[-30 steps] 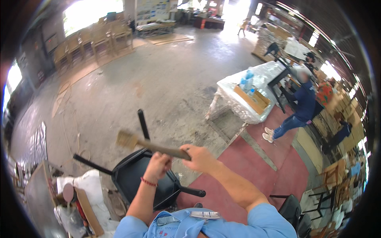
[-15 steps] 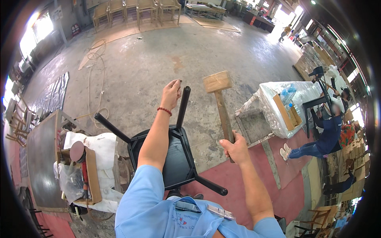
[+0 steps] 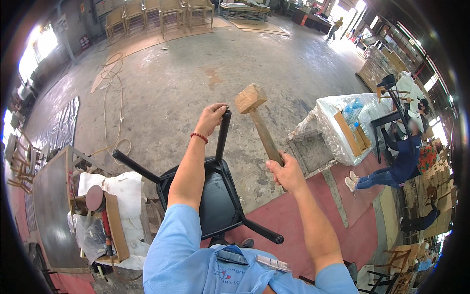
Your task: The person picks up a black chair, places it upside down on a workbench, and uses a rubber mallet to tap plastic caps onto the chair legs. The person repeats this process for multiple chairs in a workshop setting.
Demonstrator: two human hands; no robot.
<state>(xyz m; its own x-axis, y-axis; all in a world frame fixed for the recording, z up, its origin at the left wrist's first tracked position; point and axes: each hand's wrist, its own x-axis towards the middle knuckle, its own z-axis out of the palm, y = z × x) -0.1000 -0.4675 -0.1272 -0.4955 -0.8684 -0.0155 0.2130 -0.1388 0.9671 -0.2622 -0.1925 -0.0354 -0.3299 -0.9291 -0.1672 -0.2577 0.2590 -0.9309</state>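
Observation:
A black chair or stool [image 3: 221,200] stands upside down in front of me, its legs pointing up and outward. My left hand [image 3: 213,119], with a red bead bracelet on the wrist, pinches something small and dark at the tip of the far right leg [image 3: 223,136]. What it is cannot be made out. In my right hand [image 3: 288,172] is the handle of a wooden mallet [image 3: 250,98]. The mallet's block head is raised, to the right of that leg tip and apart from it.
To the left, a work surface [image 3: 134,196] bears a cardboard box [image 3: 117,230] and a sander-like tool with a round pad [image 3: 95,198]. A plastic-wrapped stack [image 3: 328,110] stands right, near a co-worker [image 3: 406,154] handling a black chair [image 3: 387,117]. A hose [image 3: 121,98] lies on the floor.
My left hand has come down onto the leg's tip with the small piece. The mallet has shifted left toward the leg, its head turned.

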